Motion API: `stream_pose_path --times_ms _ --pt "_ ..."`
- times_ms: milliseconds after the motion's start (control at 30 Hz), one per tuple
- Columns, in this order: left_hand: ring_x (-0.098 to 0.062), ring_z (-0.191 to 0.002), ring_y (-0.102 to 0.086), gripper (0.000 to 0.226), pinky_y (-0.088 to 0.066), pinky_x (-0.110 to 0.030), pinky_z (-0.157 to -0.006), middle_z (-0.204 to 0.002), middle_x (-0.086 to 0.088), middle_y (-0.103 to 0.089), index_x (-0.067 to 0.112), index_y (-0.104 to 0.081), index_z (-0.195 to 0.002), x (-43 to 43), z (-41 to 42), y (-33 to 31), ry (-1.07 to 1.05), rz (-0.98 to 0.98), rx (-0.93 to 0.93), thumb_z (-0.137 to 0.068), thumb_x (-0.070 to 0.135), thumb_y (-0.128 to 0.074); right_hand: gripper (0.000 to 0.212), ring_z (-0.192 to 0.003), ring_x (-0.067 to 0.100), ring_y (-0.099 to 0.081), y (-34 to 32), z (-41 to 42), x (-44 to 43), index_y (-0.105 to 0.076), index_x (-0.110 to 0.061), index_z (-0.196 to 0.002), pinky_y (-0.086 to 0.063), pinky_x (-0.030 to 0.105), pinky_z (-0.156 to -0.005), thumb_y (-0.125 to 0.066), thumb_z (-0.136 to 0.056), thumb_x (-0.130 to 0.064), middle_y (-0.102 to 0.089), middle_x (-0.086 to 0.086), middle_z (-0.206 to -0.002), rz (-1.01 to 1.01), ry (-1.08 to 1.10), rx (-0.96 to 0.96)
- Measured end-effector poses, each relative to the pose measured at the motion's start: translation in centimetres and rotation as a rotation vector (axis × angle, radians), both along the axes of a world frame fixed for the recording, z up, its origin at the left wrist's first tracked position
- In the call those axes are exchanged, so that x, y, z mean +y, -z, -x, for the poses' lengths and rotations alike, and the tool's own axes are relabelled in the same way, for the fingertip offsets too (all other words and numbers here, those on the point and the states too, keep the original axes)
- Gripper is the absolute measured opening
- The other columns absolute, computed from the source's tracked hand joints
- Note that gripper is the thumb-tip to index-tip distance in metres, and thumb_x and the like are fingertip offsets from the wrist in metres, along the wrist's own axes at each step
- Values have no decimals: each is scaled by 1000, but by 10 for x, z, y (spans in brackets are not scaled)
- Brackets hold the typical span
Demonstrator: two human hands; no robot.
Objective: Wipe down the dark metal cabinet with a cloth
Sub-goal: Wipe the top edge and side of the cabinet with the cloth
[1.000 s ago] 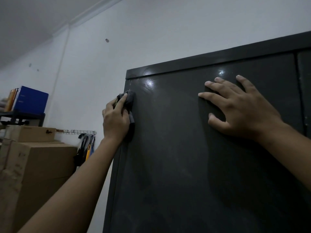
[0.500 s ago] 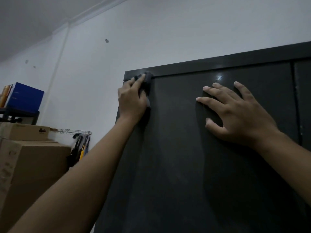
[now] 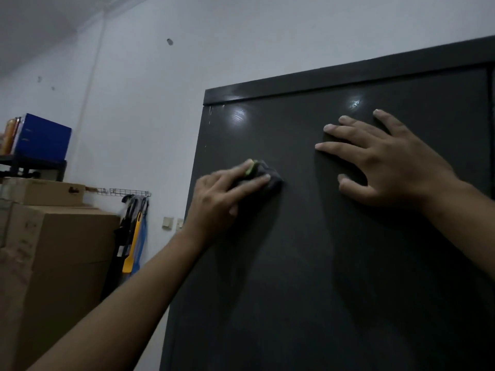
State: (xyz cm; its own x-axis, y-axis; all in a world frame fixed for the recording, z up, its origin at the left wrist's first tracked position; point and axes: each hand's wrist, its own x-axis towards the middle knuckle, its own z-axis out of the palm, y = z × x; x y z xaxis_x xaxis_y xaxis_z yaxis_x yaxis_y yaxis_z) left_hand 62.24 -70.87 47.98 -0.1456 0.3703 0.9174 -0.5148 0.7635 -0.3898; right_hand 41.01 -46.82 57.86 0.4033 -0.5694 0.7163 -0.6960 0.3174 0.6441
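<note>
Dark metal cabinet (image 3: pixel 321 277): wipe under way, left hand (image 3: pixel 214 202) pressing cloth (image 3: pixel 271 181) flat-fingered, right hand (image 3: pixel 396 170) splayed empty at its 3 o'clock; lower door likely unwiped.

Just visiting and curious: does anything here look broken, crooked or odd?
Nothing really stands out. The left hand presses a dark cloth on the cabinet door, the right hand lies flat beside it. Only a small dark mark dots the wall.
</note>
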Motion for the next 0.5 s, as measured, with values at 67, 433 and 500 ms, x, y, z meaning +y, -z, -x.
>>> stream_pose_path --times_ms 67,433,500 --pt "-32 -107 -58 74 -47 -41 -89 -149 2 -48 44 -46 -141 -20 -11 -26 -7 -184 146 -81 2 -53 71 -150 15 -24 0 1 0 -43 -32 -149 -11 51 -123 -29 -85 -58 -34 -3 -160 -28 -2 21" --pt "-37 -107 -54 64 -29 -27 -92 -148 -4 -49 31 -51 -143 -24 -9 44 60 -522 424 -85 3 -54 70 -151 16 -21 2 3 -2 -39 -33 -151 -11 52 -122 -28 -87 -58 -31 -3 -161 -59 16 64" --pt "-35 -101 -51 62 -33 -30 -91 -146 -6 -50 29 -52 -142 -9 -4 73 92 -542 403 -84 6 -52 70 -152 16 -21 1 2 -3 -38 -33 -152 -11 52 -123 -28 -87 -58 -30 -3 -162 -67 17 59"
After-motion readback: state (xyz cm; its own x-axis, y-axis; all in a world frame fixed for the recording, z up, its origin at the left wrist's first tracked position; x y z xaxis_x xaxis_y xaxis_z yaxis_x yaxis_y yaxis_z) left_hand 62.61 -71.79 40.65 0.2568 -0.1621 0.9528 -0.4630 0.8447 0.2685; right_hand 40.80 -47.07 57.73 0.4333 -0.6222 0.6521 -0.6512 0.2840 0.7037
